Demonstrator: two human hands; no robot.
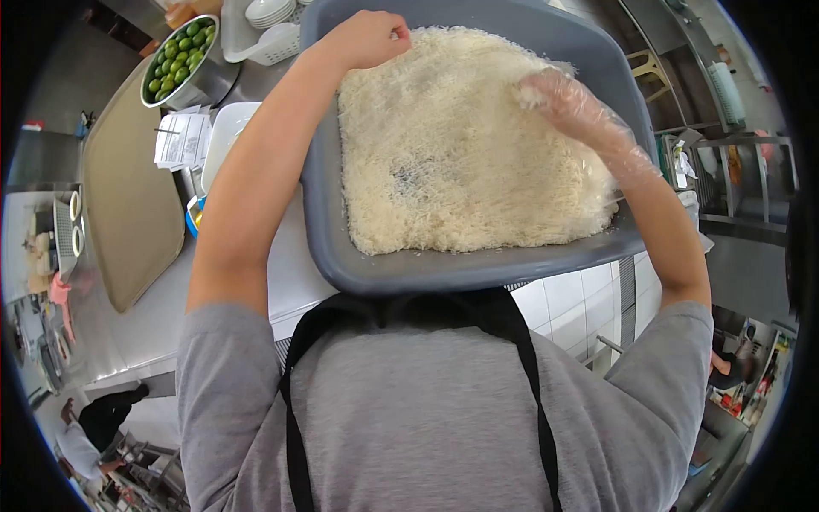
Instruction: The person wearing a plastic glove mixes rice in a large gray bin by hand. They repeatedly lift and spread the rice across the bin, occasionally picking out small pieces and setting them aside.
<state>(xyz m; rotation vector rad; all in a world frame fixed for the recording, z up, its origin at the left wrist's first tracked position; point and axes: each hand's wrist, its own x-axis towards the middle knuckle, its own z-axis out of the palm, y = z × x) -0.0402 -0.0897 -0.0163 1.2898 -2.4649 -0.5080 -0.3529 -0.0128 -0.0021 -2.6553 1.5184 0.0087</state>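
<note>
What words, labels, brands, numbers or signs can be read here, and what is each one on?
No text can be read for certain.
Paper slips: faint print, too small and blurred to read.
Gray tub: no lettering shows.
Metal bowl of green fruit: no lettering shows.
Gray shirt: no lettering shows.
Background shelves: too small and distorted to tell.

So the right hand (567,102) is in a clear plastic glove, touching the white rice (461,171) spread in a big gray tub (409,277). The left hand (371,38) is bare, up by the tub's far left part. Left of that there's 1 metal bowl (217,81) of green limes (181,61), papers (182,139) and a tan tray (132,196).
</note>
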